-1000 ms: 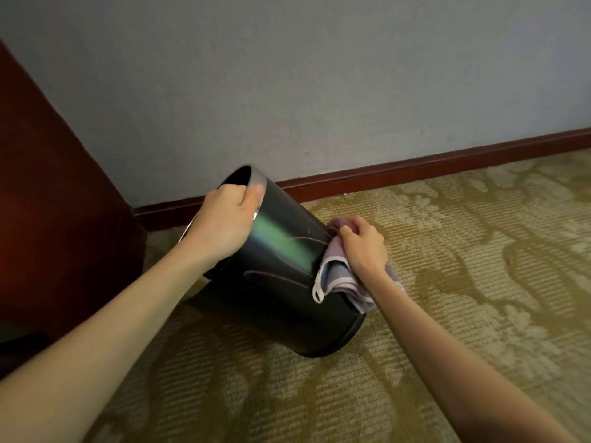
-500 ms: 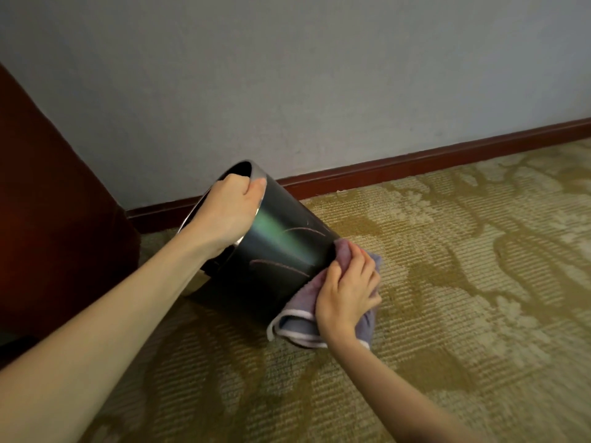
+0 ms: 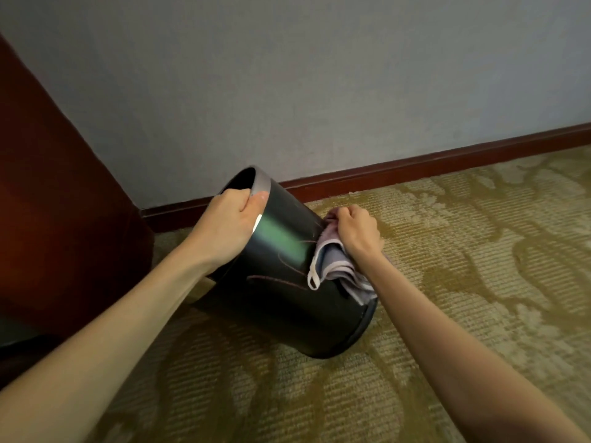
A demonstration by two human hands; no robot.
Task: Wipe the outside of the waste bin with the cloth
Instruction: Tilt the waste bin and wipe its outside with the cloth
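Head view: left hand clamped on tilted waste bin rim, right hand gripping cloth against its side, open carpet rightward

— What couldn't you make out on the waste bin?
— Its far side was turned away, and the left hand covered part of the rim. The inside was just darkness.
— And the cloth?
— The right hand hid its upper part; its fingertips were buried in the folds.
— Anything cut off?
— Both forearms ran out at the bottom edge, and the dark red furniture was clipped by the left edge.
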